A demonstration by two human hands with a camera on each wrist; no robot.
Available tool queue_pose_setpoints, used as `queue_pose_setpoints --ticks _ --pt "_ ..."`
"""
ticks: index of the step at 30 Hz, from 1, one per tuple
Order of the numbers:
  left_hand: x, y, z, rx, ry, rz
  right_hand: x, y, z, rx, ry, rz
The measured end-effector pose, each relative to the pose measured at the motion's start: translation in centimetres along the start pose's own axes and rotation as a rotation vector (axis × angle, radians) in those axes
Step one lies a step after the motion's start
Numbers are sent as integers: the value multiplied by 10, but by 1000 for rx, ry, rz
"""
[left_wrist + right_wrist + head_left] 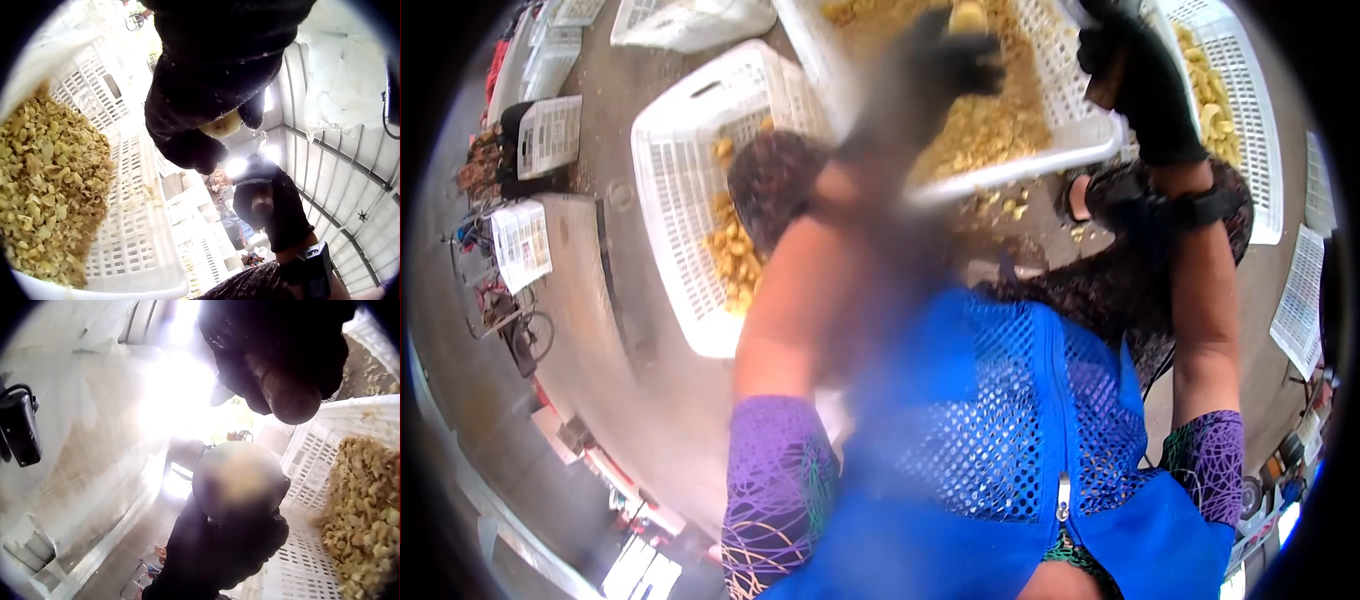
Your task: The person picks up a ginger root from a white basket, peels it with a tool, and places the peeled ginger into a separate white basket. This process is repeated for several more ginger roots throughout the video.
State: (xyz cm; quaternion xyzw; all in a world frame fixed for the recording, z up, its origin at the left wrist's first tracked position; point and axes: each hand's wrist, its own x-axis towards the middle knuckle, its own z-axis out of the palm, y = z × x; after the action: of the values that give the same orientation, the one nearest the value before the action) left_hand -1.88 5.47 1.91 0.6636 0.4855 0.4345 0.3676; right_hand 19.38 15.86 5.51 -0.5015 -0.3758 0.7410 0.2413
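My gloved left hand [920, 85], blurred in the head view, grips a rounded pale yellow piece of produce [968, 15]. In the left wrist view the piece [221, 125] shows between the dark fingers; in the right wrist view it appears as a blurred pale disc [239, 481]. My right hand [1145, 85], also in a dark glove with a bare thumb [290, 400], is curled close by. A small blade-like grey tip [220, 392] juts from its fingers; the rest is hidden. Both hands are over a white crate [1090, 140] of yellowish trimmings [1000, 130].
A white basket [665, 200] with yellow chunks [735, 255] stands at the left, another [1255, 120] with yellow pieces at the right. Scraps [1000, 205] lie on the floor before my knees. More white crates [550, 135] and a bicycle [530, 335] are farther left.
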Motion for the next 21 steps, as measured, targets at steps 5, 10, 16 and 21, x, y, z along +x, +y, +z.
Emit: queue_pose_setpoints --ticks 5,10,16,21 --pt "17 12 4 -247 170 -245 -6 -1 19 -118 4 -400" --pt "27 47 -3 -158 154 -362 -20 -25 31 27 115 -249" --pt "13 33 0 167 150 -224 -21 -24 41 -105 126 -272" --pt "12 45 4 135 130 -176 -13 -23 40 -363 -22 -390"
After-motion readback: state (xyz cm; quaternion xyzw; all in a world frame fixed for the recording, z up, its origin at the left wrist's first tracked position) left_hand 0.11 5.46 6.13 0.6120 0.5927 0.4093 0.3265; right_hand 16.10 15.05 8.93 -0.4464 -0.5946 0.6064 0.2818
